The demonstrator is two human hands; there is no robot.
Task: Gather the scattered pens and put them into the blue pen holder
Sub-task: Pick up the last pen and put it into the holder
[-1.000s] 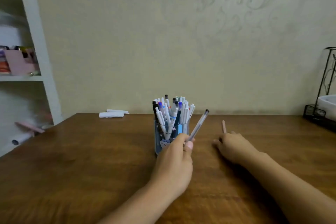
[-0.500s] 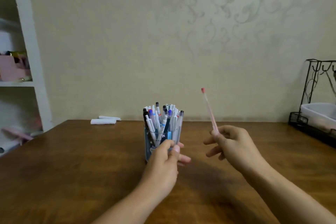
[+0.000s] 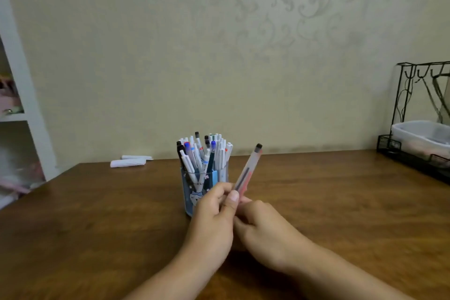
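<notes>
Home study (patterned wallpaper (image 3: pixel 280 14), wooden desk (image 3: pixel 97 214)).

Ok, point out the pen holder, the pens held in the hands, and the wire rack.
Pen holder (image 3: pixel 188 198), head view, its blue lower wall.
Held pens (image 3: pixel 247 173), head view, mid-barrel.
Wire rack (image 3: pixel 404 95), head view, left upright.

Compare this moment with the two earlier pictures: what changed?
The right hand brought its red pen over beside the black-capped pen; the left hand now pinches both together. The blue pen holder stayed put on the table.
</notes>
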